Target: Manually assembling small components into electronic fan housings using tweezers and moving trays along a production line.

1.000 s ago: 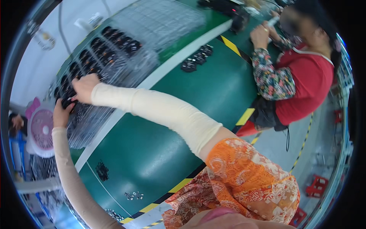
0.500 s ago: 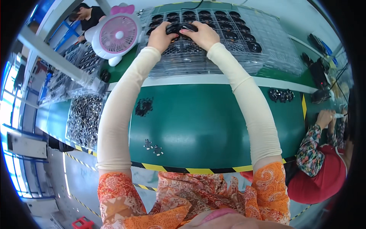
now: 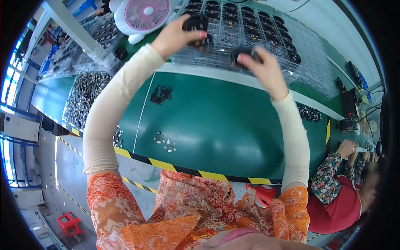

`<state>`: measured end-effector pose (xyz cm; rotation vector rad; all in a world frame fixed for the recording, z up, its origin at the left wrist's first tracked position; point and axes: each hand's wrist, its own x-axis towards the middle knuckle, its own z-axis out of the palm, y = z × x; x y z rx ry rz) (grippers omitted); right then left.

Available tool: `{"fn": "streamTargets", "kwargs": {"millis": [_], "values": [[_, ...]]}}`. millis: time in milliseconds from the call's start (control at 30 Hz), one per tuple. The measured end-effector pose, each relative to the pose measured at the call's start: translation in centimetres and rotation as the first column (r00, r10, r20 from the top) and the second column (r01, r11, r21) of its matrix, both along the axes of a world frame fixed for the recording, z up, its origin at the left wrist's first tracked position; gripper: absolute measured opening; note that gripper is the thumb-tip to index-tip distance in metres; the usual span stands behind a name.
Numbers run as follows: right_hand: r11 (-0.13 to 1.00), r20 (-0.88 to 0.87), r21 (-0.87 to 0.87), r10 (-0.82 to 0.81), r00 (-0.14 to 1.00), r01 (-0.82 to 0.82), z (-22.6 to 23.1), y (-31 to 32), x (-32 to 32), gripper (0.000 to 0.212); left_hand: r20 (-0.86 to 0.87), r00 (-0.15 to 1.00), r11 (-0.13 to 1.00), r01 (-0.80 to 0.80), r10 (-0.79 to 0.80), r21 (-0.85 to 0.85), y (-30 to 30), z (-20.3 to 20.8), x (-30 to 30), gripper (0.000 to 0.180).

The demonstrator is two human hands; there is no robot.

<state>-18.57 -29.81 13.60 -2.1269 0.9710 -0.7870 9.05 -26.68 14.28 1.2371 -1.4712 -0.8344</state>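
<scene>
My left hand point(image 3: 171, 41) is closed around black rounded parts point(image 3: 196, 24) over the near left of a clear compartment tray point(image 3: 227, 30). Another dark part with small orange bits shows just below its fingers. Further right, over the tray's near edge, my right hand point(image 3: 270, 73) grips a black rounded part point(image 3: 241, 54) between thumb and fingers. Motion blurs both hands and what they hold. Rows of similar black parts point(image 3: 273, 40) sit in the tray's far and right compartments, while several near compartments show only clear plastic.
On the green bench point(image 3: 208, 112) lie a pile of small black pieces point(image 3: 161, 94) and some small metal pieces point(image 3: 165, 141). A pink-and-white fan point(image 3: 146, 16) stands at the back left, by a bag of metal parts point(image 3: 85, 98). Black parts point(image 3: 309, 113) lie right. A co-worker point(image 3: 339, 196) sits there.
My hands were together over the tray; now they are apart and nearer to me, each with black parts lifted from it. My right hand has swung rightward. The whole view has shifted.
</scene>
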Motion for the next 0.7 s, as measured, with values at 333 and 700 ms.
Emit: {"fn": "streamTargets", "kwargs": {"millis": [333, 700], "values": [[0.980, 0.191, 0.195, 0.005, 0.982, -0.043, -12.0, -0.3, 0.6, 0.027, 0.182, 0.983, 0.882, -0.118, 0.038, 0.457, 3.9, -10.5, -4.7, 0.059], [0.936, 0.075, -0.289, -0.188, 0.979, 0.201, -14.1, -2.1, -4.0, 0.023, 0.366, 0.929, 0.930, -0.176, 0.049, 0.322, 3.6, -10.3, -4.8, 0.072]]}}
